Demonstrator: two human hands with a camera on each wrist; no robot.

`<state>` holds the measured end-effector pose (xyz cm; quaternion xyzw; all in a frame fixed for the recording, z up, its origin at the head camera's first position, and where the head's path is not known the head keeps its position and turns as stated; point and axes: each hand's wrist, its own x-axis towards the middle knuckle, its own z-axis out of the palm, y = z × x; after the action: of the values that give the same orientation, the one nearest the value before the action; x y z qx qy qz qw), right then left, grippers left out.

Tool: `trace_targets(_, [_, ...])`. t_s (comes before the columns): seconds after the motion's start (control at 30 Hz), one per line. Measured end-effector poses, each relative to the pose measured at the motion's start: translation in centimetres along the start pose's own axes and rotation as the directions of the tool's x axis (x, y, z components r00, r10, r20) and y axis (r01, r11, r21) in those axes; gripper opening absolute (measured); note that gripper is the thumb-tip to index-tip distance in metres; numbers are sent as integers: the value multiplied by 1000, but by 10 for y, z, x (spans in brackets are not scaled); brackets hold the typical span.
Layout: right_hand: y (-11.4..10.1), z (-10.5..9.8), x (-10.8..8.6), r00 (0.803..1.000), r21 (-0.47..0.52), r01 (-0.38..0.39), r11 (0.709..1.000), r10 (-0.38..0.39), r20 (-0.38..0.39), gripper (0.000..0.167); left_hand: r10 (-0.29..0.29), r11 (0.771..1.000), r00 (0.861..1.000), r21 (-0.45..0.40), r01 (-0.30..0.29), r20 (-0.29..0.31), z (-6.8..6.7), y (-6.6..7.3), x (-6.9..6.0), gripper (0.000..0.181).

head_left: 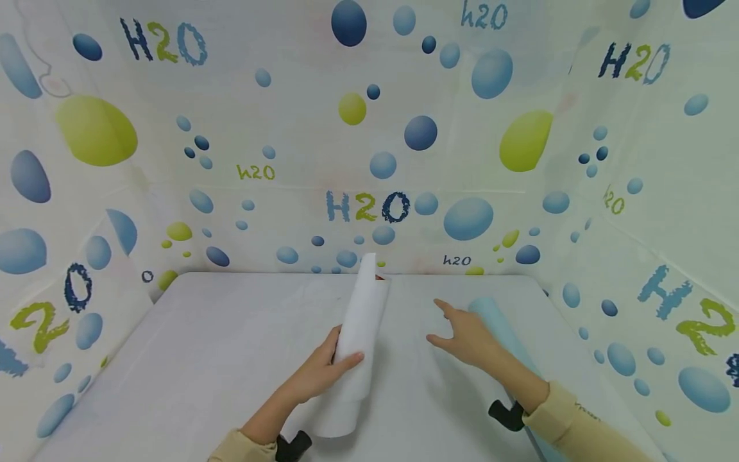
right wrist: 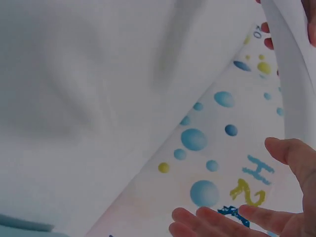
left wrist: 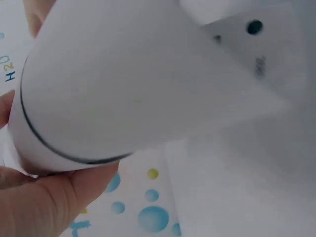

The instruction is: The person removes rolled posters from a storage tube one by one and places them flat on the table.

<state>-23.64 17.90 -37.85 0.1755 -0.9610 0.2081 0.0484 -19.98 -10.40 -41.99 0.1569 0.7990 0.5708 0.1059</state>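
My left hand [head_left: 317,372] holds a roll of white paper [head_left: 359,330], thumb across its near side and fingers round the far left side. The roll is tilted above the white table, its top leaning away from me. A bit of red shows at its upper end. In the left wrist view the paper roll [left wrist: 113,84] fills much of the picture, with a dark curved edge near the thumb [left wrist: 59,197]. To the right of the roll, apart from it, my right hand [head_left: 467,333] is in the air with thumb and fingers spread, holding nothing.
A light blue rolled item [head_left: 501,324] lies on the right of the white table [head_left: 219,340], partly behind my right forearm. Walls of white sheet [head_left: 312,147] printed with blue and green drops and "H2O" lettering stand at the back and both sides.
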Motion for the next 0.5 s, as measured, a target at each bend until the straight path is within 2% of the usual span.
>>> trace_targets(0.13, [-18, 11, 5, 1000, 69, 18, 997, -17, -25, 63, -58, 993, 998, -102, 56, -19, 12, -2, 1, 72])
trace_targets(0.27, [-31, 24, 8, 998, 155, 54, 986, -52, -19, 58, -84, 985, 995, -154, 74, -54, 23, -4, 1, 73])
trace_targets(0.37, [-36, 33, 8, 993, 246, 115, 963, -117, -6, 54, -98, 979, 993, -185, 84, -69, 27, -6, 1, 74])
trace_targets(0.5, [-36, 46, 7, 982, 369, 176, 913, -190, 1, 52, -133, 971, 987, -209, 113, -86, 31, -8, 2, 77])
